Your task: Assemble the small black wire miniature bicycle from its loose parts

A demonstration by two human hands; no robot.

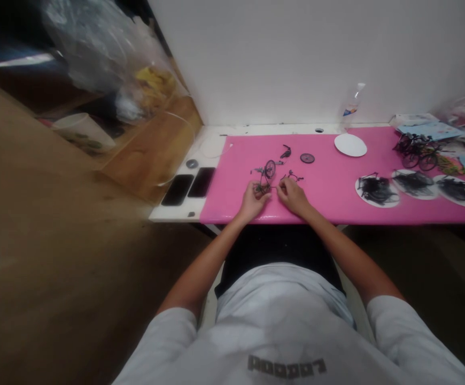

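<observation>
My left hand (255, 199) is closed around the lower part of a partly built miniature bicycle (270, 170), whose one visible wheel points away from me. Close on its right, my right hand (292, 193) pinches a thin dark piece against the bicycle; its exact kind is too small to make out. Just beyond my right fingers lies a small dark bicycle part (292, 176). Farther back on the pink mat (320, 198) are a loose wheel (307, 158) and a small black part (286, 152).
Two phones (177, 190) lie on the left. On the right, several white plates (378, 202) hold black parts, near finished miniature bicycles (417, 152). An unloaded white plate (350, 145) and a clear bottle (351, 109) are at the back, before a white wall (296, 64).
</observation>
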